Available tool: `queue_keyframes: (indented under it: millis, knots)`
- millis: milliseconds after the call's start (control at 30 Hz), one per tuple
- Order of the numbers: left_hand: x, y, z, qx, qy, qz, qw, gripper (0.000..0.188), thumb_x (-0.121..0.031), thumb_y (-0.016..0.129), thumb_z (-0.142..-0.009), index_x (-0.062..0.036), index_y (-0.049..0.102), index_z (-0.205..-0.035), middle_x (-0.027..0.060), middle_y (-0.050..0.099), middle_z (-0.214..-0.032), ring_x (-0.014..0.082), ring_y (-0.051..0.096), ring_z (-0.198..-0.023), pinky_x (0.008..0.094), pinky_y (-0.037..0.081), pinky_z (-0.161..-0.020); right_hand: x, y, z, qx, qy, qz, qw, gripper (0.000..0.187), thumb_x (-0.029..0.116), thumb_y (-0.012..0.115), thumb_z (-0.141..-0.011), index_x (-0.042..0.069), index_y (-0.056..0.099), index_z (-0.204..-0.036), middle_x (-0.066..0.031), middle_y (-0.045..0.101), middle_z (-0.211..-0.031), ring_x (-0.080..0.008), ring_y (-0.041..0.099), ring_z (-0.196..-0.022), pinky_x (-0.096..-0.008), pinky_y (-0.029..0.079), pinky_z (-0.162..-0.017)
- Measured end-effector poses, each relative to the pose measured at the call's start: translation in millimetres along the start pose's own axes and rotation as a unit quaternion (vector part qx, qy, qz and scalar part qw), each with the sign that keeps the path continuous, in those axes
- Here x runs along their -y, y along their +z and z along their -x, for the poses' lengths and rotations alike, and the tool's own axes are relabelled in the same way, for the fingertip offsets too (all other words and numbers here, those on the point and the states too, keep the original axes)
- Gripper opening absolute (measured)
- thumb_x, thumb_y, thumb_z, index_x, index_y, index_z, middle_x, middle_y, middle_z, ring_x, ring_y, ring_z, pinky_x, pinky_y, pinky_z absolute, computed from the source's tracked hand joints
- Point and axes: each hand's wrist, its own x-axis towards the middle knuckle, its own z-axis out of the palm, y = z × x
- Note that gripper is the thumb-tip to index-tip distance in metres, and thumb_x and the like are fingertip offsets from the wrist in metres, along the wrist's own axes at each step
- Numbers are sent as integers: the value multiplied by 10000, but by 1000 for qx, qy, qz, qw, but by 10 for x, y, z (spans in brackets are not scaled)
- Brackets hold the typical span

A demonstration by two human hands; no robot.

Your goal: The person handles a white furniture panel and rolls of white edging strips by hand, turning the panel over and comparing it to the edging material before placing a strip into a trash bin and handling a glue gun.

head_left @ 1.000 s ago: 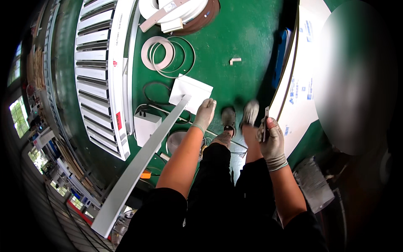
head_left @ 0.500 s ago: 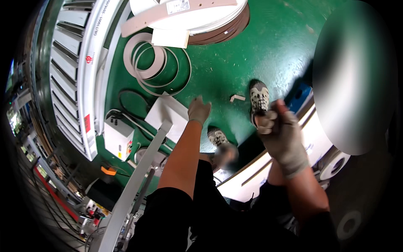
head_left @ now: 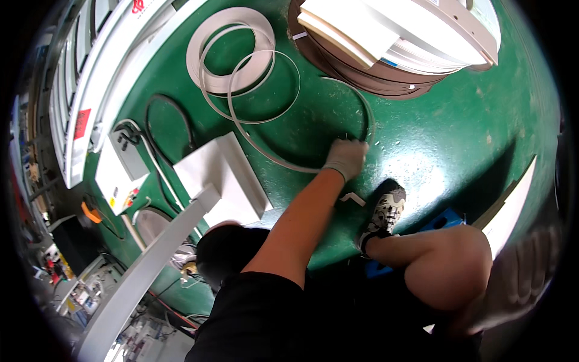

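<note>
My left hand [head_left: 347, 158], in a pale work glove, reaches down to the green floor and is closed on a thin, light-coloured strip [head_left: 288, 165]. Loose loops of that strip run back to a flat beige coil [head_left: 195, 51] lying on the floor. Beyond my hand, the strip curves round to a free end near the big stack of reels. My right hand [head_left: 522, 277], also gloved, is at the lower right beside my bent knee. It is dim and somewhat blurred, with the fingers stretched out and nothing seen in them.
Large brown and white reels [head_left: 386, 78] stand at the far side, with pale boards on top. Left of my arm is a white box-like base [head_left: 223, 175] with a grey post [head_left: 145, 259]. Cables and a white control box [head_left: 120, 172] lie farther left. A blue object [head_left: 443, 220] sits by my shoe.
My left hand has moved forward and right and taken hold of the strip. My right hand has dropped toward the lower right and its fingers have opened. My view has shifted lower.
</note>
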Motion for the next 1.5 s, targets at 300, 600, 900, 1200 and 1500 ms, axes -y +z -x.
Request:
queue_keyframes:
  millis: [300,600,900,1200,1500]
  knots:
    - [440,-23,857,-276,11,-26,961,280,-116,603,-824,-62,661,-1093,137,622,-1201,319,559,-1215,458,413,-1080,-1254,-1675,-1471,265,99,632,721,78,110,665,-894,84,684,-965,-137,591,-1341,-254,639,-1089,-370,535,-857]
    - [2112,-726,1526,-434,-368,68,819,750,-285,680,-866,15,380,-1484,266,476,-1459,412,420,-1381,463,367,-1146,-2955,-2302,-763,536,-35,713,451,123,197,713,-829,86,717,-774,-126,526,-1489,-348,449,-1394,-507,371,-1118]
    - [1702,-365,1207,-312,-371,143,863,313,-329,639,-912,-41,664,-1031,193,726,-977,374,705,-926,468,544,-797,-2284,-2153,-897,344,77,710,610,109,153,732,-837,72,709,-907,-139,650,-1280,-353,620,-1103,-464,511,-918]
    - [143,529,944,-90,-277,742,604,323,-339,659,-970,-20,611,-971,101,681,-795,225,680,-660,347,527,-577,-2505,-1961,-771,470,161,719,487,211,251,697,-857,82,732,-977,-158,646,-1200,-344,636,-1111,-481,487,-959]
    - [60,-370,475,-226,207,-66,950,312,-428,643,-889,-125,701,-940,48,743,-968,271,704,-997,560,384,-1066,-2134,-2881,-553,502,66,759,410,183,286,619,-887,165,746,-941,-63,683,-993,-296,656,-951,-429,508,-826]
